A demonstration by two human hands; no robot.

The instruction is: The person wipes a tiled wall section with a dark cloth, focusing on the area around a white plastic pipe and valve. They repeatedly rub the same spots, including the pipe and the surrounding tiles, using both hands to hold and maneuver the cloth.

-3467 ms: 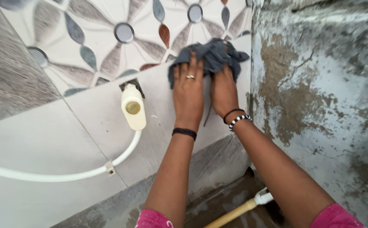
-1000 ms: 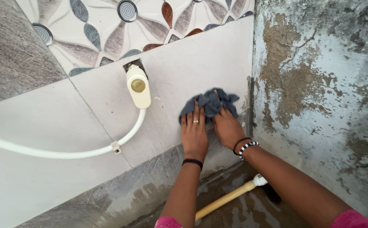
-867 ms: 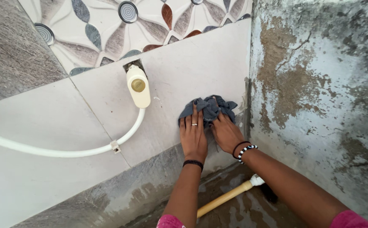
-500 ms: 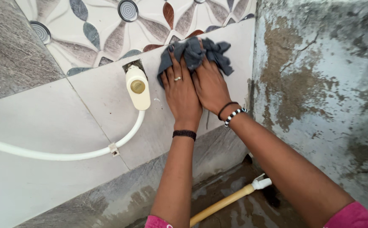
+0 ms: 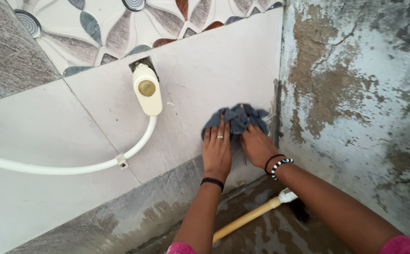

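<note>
Both my hands press a crumpled dark blue-grey cloth (image 5: 237,117) flat against the white wall tile (image 5: 205,70), low down near the corner. My left hand (image 5: 216,153) wears a ring and a black wristband; its fingers lie over the cloth's left edge. Beside it, my right hand (image 5: 257,146), with a black band and a beaded bracelet at the wrist, covers the cloth's lower right part. The cloth sticks out above the fingertips of both hands.
A cream pipe fitting (image 5: 147,90) juts from the tile left of the hands, with a white pipe (image 5: 64,167) curving off to the left. A rough, peeling plaster wall (image 5: 355,94) stands at the right. A brush with a yellow handle (image 5: 247,218) lies on the wet floor below.
Over the last half second my hands slid the cloth down the tile from beside the fitting to near the wall's base. Earlier they had moved it up and down the same stretch.
</note>
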